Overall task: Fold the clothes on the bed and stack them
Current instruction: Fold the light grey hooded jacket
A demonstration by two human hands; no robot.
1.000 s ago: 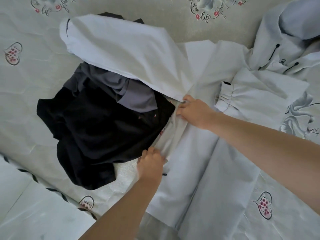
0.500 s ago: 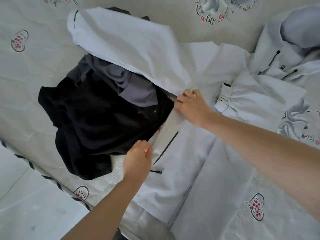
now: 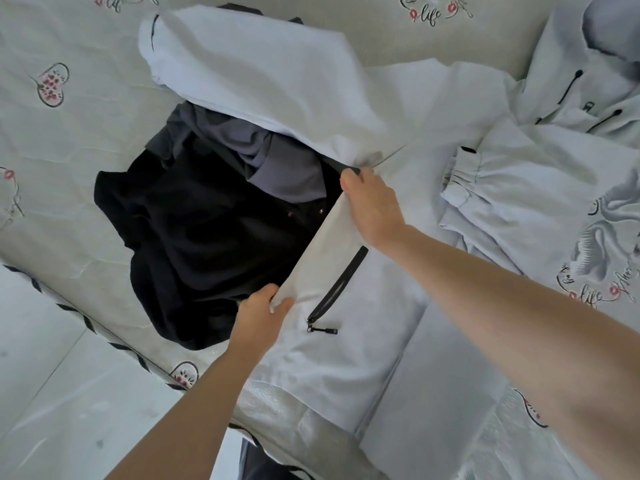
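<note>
A white zip-pocket jacket (image 3: 381,341) lies spread across the bed. My left hand (image 3: 261,315) pinches its left front edge low down, beside the black pocket zipper (image 3: 337,289). My right hand (image 3: 372,206) grips the same edge higher up, near the armpit. One white sleeve (image 3: 249,71) is flung up and left over a pile of black clothes (image 3: 194,237) and a grey garment (image 3: 277,157). The other sleeve, with an elastic cuff (image 3: 464,181), lies folded over the chest at right.
The bed sheet (image 3: 52,140) is pale with heart and swan prints. Its edge runs diagonally at lower left, with tiled floor (image 3: 69,410) below. The jacket's hood with black cords (image 3: 588,81) lies at the upper right.
Both hands have pulled the jacket's bunched front edge out straight toward the left, uncovering the black pocket zipper. The left hand slid down and left along the edge.
</note>
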